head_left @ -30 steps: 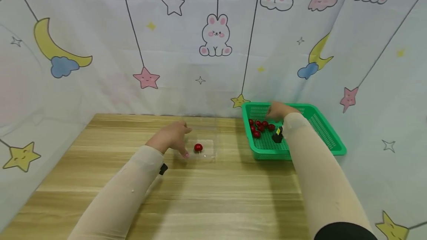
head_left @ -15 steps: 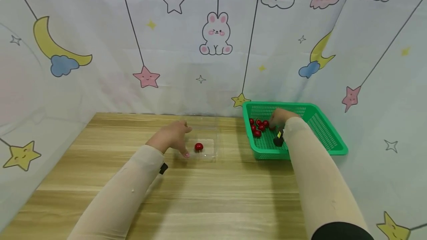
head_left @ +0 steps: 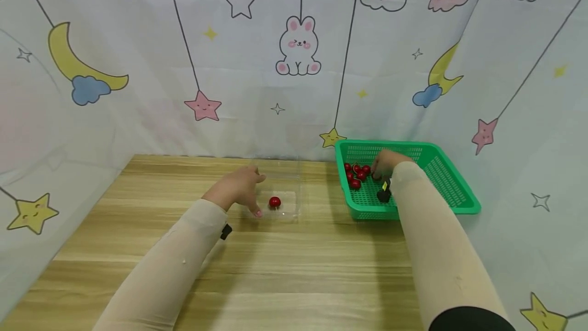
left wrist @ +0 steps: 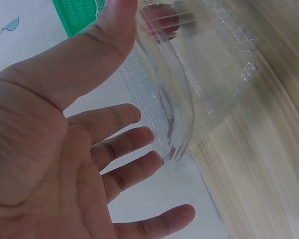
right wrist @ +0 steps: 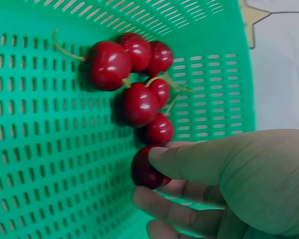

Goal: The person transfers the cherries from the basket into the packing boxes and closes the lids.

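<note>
My right hand [head_left: 388, 162] reaches into the green basket [head_left: 372, 213] and pinches a dark red cherry [right wrist: 142, 169] between thumb and fingers. Several other cherries [right wrist: 139, 104], some with green stems, lie close by on the basket floor. On the table, my left hand [head_left: 236, 188] is at the left side of a clear plastic box [head_left: 289, 211]. Its thumb overlaps the box wall in the left wrist view, and the other fingers [left wrist: 134, 174] extend loosely along the outside. One red cherry [head_left: 274, 202] lies inside that box.
The wooden table [head_left: 294, 280] backs onto a white patterned curtain [head_left: 248, 65]. At the table's right end stands the basket, with raised, slotted sides. The box's clear lid [head_left: 275, 167] stands behind it, towards the curtain.
My right hand has dipped lower in the basket, shifting slightly right, and now pinches a cherry there. The left hand and the box have stayed in place.
</note>
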A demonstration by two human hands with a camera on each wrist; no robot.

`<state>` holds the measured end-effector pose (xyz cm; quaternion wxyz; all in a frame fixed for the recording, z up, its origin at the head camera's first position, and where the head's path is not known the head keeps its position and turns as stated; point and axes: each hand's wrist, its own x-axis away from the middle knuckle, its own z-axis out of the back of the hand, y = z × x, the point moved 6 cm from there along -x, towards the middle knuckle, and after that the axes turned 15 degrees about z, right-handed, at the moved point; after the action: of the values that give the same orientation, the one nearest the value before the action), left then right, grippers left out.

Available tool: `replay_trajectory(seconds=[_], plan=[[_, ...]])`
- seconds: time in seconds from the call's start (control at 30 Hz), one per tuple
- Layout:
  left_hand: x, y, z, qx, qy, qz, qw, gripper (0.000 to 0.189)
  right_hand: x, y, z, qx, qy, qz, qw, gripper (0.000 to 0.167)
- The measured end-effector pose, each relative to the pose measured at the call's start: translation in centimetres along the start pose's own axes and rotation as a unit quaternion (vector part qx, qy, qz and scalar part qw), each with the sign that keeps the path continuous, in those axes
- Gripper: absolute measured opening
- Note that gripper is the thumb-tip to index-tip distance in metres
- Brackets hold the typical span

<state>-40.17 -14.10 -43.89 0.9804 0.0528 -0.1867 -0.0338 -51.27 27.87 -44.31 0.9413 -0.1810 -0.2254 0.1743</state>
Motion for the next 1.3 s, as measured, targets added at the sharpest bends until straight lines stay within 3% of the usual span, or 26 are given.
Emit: replay_trajectory(seconds=[0.13, 0.33, 0.5, 0.63, 0.73, 0.93, 1.13, 1.3], plan=[[-0.1, 0.1, 0.0, 0.005, -0.002, 0.001, 1.0000, 0.117, 0.3, -0.8, 1.1, 0.021, -0.015, 0.013, 0.9996, 0.038], [-0.2, 0.1, 0.1, 0.004, -0.002, 0.002, 1.0000, 0.117, 1.1, -3.3, 2.9, 0.018, 0.005, 0.045, 0.9988, 0.017], [-0.2, 0.0, 0.1, 0.005, 0.000, 0.002, 1.0000, 0.117, 2.5, -7.9, 4.1, 0.032, 0.042, 0.086, 0.9950, 0.015], [-0.2, 0.0, 0.0, 0.002, -0.001, 0.000, 1.0000, 0.118, 3.1, -11.8, 4.6, 0.068, 0.061, 0.098, 0.9909, 0.028], [-0.2, 0.0, 0.1, 0.000, -0.001, 0.002, 1.0000, 0.118, 2.8, -14.5, 4.5, 0.097, 0.068, 0.113, 0.9865, 0.027], [-0.2, -0.1, 0.1, -0.003, 0.005, 0.004, 1.0000, 0.117, 2.2, -19.5, 2.3, 0.109, 0.064, 0.165, 0.9782, 0.030], [-0.2, -0.2, 0.0, -0.002, 0.008, 0.006, 1.0000, 0.117, 1.0, -23.1, -1.8, 0.092, 0.038, 0.234, 0.9672, 0.025], [-0.2, -0.2, 0.0, 0.001, 0.007, 0.004, 1.0000, 0.116, 0.0, -25.2, -5.4, 0.127, 0.007, 0.272, 0.9539, 0.017]])
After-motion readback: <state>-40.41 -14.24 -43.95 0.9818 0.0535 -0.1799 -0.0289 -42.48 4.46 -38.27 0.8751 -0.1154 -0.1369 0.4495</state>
